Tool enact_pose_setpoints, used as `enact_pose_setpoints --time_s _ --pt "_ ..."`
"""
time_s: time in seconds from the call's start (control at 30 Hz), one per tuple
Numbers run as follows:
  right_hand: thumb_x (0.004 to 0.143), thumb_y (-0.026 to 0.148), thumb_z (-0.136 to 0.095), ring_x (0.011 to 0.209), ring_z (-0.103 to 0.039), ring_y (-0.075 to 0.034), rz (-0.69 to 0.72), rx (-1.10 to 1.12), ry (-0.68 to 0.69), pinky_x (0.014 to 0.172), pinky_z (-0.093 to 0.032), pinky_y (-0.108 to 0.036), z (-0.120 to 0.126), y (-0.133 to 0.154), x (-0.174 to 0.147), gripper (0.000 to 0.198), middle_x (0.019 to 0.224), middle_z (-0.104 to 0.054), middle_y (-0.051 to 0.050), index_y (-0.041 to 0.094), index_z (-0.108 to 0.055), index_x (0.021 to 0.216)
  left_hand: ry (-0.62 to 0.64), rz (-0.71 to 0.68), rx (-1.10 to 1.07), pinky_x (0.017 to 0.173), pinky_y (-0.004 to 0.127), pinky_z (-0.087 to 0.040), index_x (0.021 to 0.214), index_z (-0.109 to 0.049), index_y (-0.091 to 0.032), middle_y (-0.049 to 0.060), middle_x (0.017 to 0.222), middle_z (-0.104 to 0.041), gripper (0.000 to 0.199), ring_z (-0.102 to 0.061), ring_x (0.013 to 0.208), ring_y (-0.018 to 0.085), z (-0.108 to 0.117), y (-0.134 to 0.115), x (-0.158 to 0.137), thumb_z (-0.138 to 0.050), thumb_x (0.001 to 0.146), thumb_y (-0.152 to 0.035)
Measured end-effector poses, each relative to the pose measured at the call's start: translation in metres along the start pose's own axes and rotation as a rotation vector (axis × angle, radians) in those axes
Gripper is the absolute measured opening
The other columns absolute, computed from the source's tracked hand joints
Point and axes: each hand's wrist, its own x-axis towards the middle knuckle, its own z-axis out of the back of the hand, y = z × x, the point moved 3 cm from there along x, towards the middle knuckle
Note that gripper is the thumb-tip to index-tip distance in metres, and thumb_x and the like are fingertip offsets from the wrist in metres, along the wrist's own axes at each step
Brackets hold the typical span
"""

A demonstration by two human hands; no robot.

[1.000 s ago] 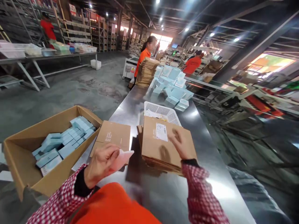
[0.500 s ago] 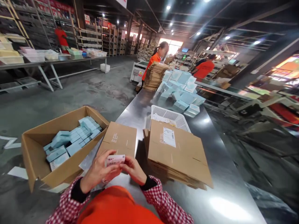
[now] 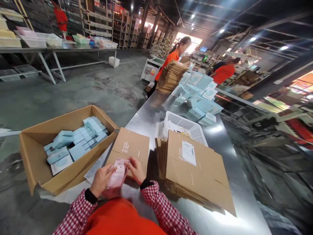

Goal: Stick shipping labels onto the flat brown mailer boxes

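Near my body, a stack of pinkish-white printed labels (image 3: 116,178) is held between both hands. My left hand (image 3: 101,179) grips its left side, with the thumb lying on the top sheet. At the upper right corner, the fingers of my right hand (image 3: 135,169) pinch the top label. Just beyond the hands, a flat brown carton (image 3: 132,143) with white print lies on the steel table (image 3: 144,114). To the right rests a pile of flattened cartons (image 3: 202,173), the top one bearing a white shipping label (image 3: 189,152).
An open cardboard box (image 3: 58,125) holding light-blue boxes stands at the left. Behind the cartons sits a white perforated basket (image 3: 200,132). Farther along are piled light-blue boxes (image 3: 200,88) and a stack of folded cardboard (image 3: 171,76), where a co-worker (image 3: 168,60) in orange stands.
The labels, folded up between my hands before, now lie opened out with the printed face up. My right hand has shifted to their upper corner. The view has turned slightly.
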Motion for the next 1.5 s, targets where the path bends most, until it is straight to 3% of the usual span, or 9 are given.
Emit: enact_pose_setpoints --time_s 0.23,0.47,0.7,0.87,1.0,1.1,1.27,1.37,1.5 --pt "0.078 0.045 -0.046 0.072 -0.053 -0.017 -0.038 -0.322 -0.479 0.068 -0.046 -0.031 0.072 -0.008 0.103 0.028 0.076 -0.055 -0.002 0.019 -0.047 0.088 0.130 -0.093 0.207 0.066 0.030 -0.050 0.077 -0.068 -0.020 0.005 0.069 -0.069 0.036 -0.066 0.070 0.020 -0.001 0.058 -0.007 -0.039 0.091 -0.034" --pt "0.071 0.028 -0.056 0.099 -0.054 -0.027 -0.074 -0.570 -0.401 0.091 -0.041 -0.043 0.079 -0.031 0.139 0.040 0.106 -0.058 -0.015 0.012 -0.048 0.107 0.149 -0.284 0.226 0.105 0.046 -0.040 0.078 -0.069 -0.020 0.008 0.132 -0.055 0.031 -0.044 0.129 0.026 -0.026 0.063 0.003 -0.043 0.091 -0.031" --pt "0.080 0.040 -0.058 0.137 -0.015 -0.039 -0.151 -0.991 -0.463 0.109 -0.010 -0.056 0.062 -0.036 0.123 0.072 0.149 -0.022 -0.024 0.006 -0.033 0.138 0.156 -0.275 0.231 0.106 0.047 -0.039 0.068 -0.068 -0.018 0.010 0.140 -0.048 0.036 -0.042 0.131 0.027 -0.039 0.075 0.006 -0.043 0.091 -0.030" --pt "0.091 0.040 -0.040 0.141 -0.016 -0.028 -0.033 -1.145 -0.141 0.112 -0.004 -0.052 0.032 -0.046 0.125 0.053 0.150 -0.030 -0.011 0.020 -0.038 0.140 0.156 -0.256 0.193 0.106 0.049 -0.039 0.068 -0.069 -0.017 0.012 0.139 -0.050 0.040 -0.043 0.130 0.029 -0.035 0.074 0.006 -0.042 0.091 -0.036" --pt "0.090 0.036 -0.037 0.135 -0.026 -0.037 -0.397 -0.976 -0.519 0.105 -0.018 -0.060 0.080 -0.050 0.104 0.058 0.144 -0.031 -0.027 0.004 -0.036 0.138 0.117 -0.224 0.166 0.104 0.045 -0.042 0.075 -0.069 -0.020 0.012 0.132 -0.056 0.041 -0.048 0.127 0.028 -0.025 0.068 0.010 -0.036 0.093 -0.038" --pt "0.087 0.027 -0.034 0.120 -0.046 -0.039 -0.480 -0.873 -0.629 0.097 -0.035 -0.055 0.101 -0.052 0.074 0.052 0.127 -0.047 -0.034 -0.004 -0.044 0.128 0.078 -0.168 0.141 0.104 0.044 -0.041 0.072 -0.069 -0.022 0.010 0.126 -0.060 0.043 -0.048 0.127 0.028 -0.017 0.064 0.014 -0.036 0.092 -0.042" --pt "0.079 0.017 -0.043 0.121 -0.046 -0.035 -0.395 -0.817 -0.645 0.101 -0.037 -0.046 0.069 -0.036 0.041 0.050 0.128 -0.048 -0.027 0.002 -0.047 0.127 0.048 -0.104 0.126 0.096 0.049 -0.046 0.071 -0.070 -0.018 0.015 0.114 -0.066 0.060 -0.055 0.118 0.033 -0.008 0.073 0.016 -0.029 0.088 -0.058" --pt "0.077 0.015 -0.044 0.123 -0.046 -0.030 -0.106 -0.677 -0.542 0.104 -0.037 -0.044 0.055 0.003 0.033 0.062 0.132 -0.047 -0.022 0.005 -0.033 0.138 -0.030 -0.086 0.104 0.093 0.047 -0.050 0.077 -0.071 -0.019 0.012 0.106 -0.070 0.062 -0.060 0.113 0.032 0.005 0.080 0.017 -0.029 0.085 -0.064" --pt "0.080 0.024 -0.044 0.133 -0.035 -0.025 0.147 -0.579 -0.580 0.112 -0.027 -0.044 0.128 0.073 -0.014 0.064 0.144 -0.039 -0.014 0.012 -0.030 0.142 0.061 -0.212 0.027 0.083 0.036 -0.056 0.085 -0.072 -0.022 0.007 0.096 -0.074 0.051 -0.069 0.092 0.025 0.031 0.039 0.008 -0.039 0.084 -0.062"
